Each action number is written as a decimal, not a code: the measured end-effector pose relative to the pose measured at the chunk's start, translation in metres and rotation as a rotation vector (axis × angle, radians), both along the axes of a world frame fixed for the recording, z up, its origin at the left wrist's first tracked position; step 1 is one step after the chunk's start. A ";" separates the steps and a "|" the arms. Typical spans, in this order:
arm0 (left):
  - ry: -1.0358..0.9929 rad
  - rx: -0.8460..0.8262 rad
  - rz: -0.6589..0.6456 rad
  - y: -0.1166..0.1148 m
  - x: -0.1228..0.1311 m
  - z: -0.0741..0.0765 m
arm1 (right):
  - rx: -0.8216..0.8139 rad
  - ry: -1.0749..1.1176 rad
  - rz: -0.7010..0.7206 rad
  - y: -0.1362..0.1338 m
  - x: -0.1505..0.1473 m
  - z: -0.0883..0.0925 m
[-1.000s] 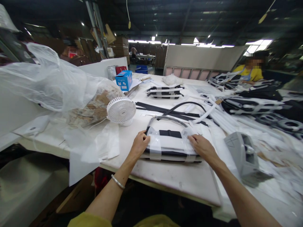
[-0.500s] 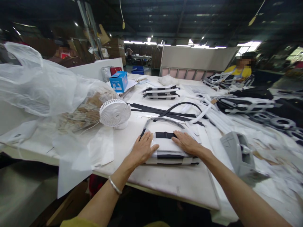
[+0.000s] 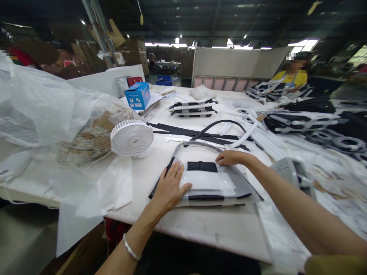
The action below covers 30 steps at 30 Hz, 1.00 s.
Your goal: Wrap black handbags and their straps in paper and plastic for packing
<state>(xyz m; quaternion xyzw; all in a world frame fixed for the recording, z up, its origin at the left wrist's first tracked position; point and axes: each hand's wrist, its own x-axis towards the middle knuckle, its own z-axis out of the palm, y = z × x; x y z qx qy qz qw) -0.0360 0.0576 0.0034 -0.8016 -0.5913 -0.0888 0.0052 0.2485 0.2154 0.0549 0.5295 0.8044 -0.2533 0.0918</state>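
A flat handbag (image 3: 243,184), dark with white wrapping sheets and a handle (image 3: 197,144) covered in clear film, lies on the table before me. A black strap tab (image 3: 202,166) shows across its upper middle. My left hand (image 3: 169,184) rests flat on the bag's left side, fingers stretched out and thumb apart. At the bag's upper right, near the handle's end, my right hand (image 3: 233,157) has its fingers bent together on the edge. Its fingertips are partly hidden.
A white fan (image 3: 132,138) and a clear plastic bag (image 3: 86,118) stand left. Black straps (image 3: 183,130) and a wrapped bundle (image 3: 195,108) lie beyond the handbag. A blue box (image 3: 138,95) sits behind. A grey tape dispenser (image 3: 292,173) stands right; a person in yellow (image 3: 298,78) is far right.
My right hand has moved up and right from its flat position, its fingers now bent at the upper edge. The bag's sides have spread wider. My left hand stays flat on it.
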 end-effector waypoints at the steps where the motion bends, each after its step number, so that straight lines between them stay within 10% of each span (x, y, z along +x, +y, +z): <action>1: 0.003 0.000 -0.002 0.000 -0.001 -0.001 | -0.061 0.002 -0.002 0.005 -0.001 0.005; 7: -0.021 0.072 -0.019 0.001 -0.002 -0.010 | -0.170 0.047 -0.108 0.012 -0.009 0.011; 17: -0.042 0.080 -0.007 0.001 -0.003 -0.014 | -0.013 0.165 -0.466 0.002 -0.016 -0.034; 30: -0.039 0.092 -0.018 0.000 -0.002 -0.011 | -0.294 0.263 -0.300 -0.001 -0.001 -0.003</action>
